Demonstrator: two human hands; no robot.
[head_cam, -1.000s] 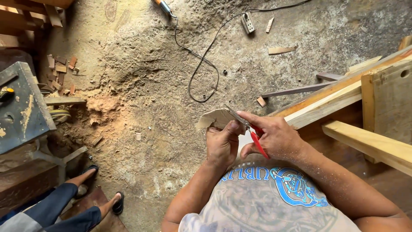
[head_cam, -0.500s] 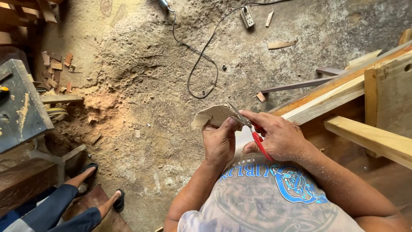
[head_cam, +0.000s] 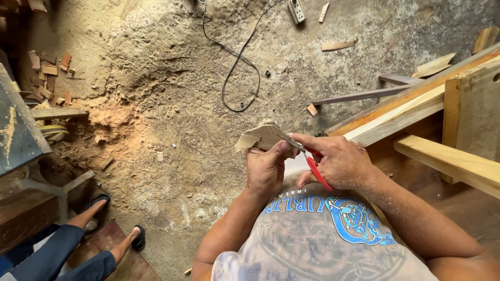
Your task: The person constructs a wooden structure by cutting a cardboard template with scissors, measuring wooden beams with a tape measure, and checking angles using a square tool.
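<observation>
Head view, looking straight down. Left hand (head_cam: pixel 266 169) closed around a piece of sandpaper (head_cam: pixel 259 137), thumb pressed on its near edge, sheet held just above the knuckles and bent at the top. Right hand (head_cam: pixel 338 162) closed on red-handled scissors (head_cam: pixel 307 158), fingers wrapped over the handles, thin blades pointing left and touching the sandpaper edge beside the left thumb. Blades nearly together; exact gap hard to tell. Both hands just beside each other, above a grey printed shirt (head_cam: pixel 317 239).

No clear container anywhere near the hands.

Beyond the hands, a black cable (head_cam: pixel 237 67) looping over the dusty floor (head_cam: pixel 156 78), ending near a power strip (head_cam: pixel 297 9) cut off by the top edge. To the right of the right hand, long wooden planks (head_cam: pixel 442 158) and a wooden frame, partly out of the picture. Far left of the left hand, small wood scraps (head_cam: pixel 49 67) in a heap and a dark machine table (head_cam: pixel 18 130), only partly seen. Below left, another person's legs (head_cam: pixel 78 244) in blue trousers and black sandals, body cut off. Handle loops of the scissors mostly hidden inside the right hand.
</observation>
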